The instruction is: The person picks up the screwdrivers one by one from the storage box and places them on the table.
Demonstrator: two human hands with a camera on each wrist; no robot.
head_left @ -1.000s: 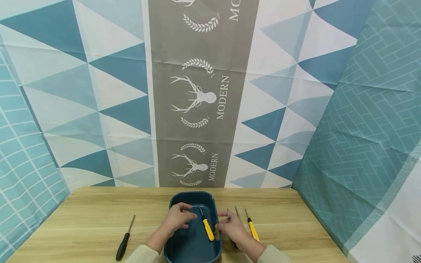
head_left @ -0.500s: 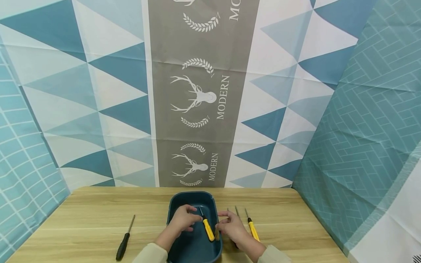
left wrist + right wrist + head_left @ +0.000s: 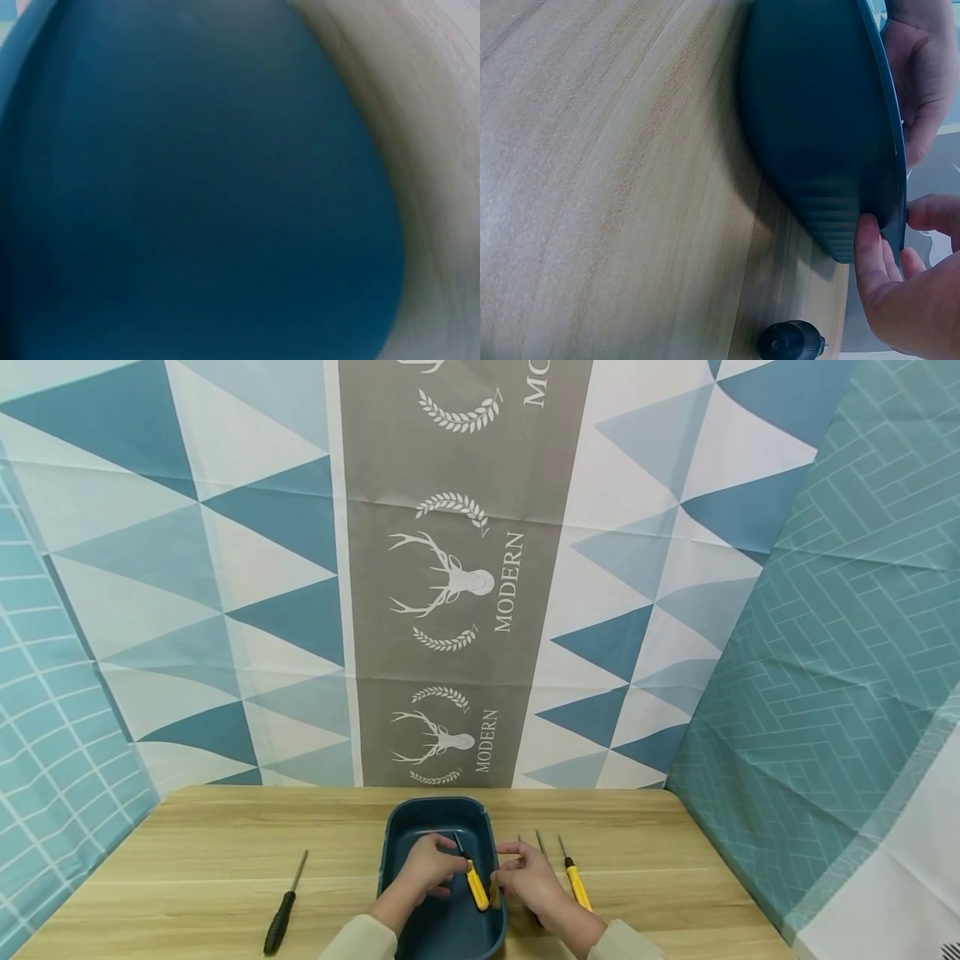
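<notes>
A dark blue basin (image 3: 442,935) stands on the table, and a screwdriver with a yellow handle (image 3: 477,887) lies inside it. My left hand (image 3: 427,868) is over the basin, its loosely bent fingers at the upper end of that yellow handle; whether they touch it is hard to tell. My right hand (image 3: 528,881) grips the basin's right rim, and the right wrist view shows its fingers (image 3: 868,247) against the outer wall with the thumb on the inner side. The left wrist view holds only the basin's outer wall (image 3: 225,180) and some table.
To the left on the wooden table (image 3: 202,860) lies a screwdriver with a black handle (image 3: 281,922). Right of my right hand lies another yellow-handled screwdriver (image 3: 576,881), beside thin metal shafts (image 3: 542,843) partly hidden by that hand. A patterned cloth (image 3: 442,610) hangs behind.
My left hand has moved right and slightly down across the basin, up to the yellow handle. The right hand, basin and screwdrivers stay put.
</notes>
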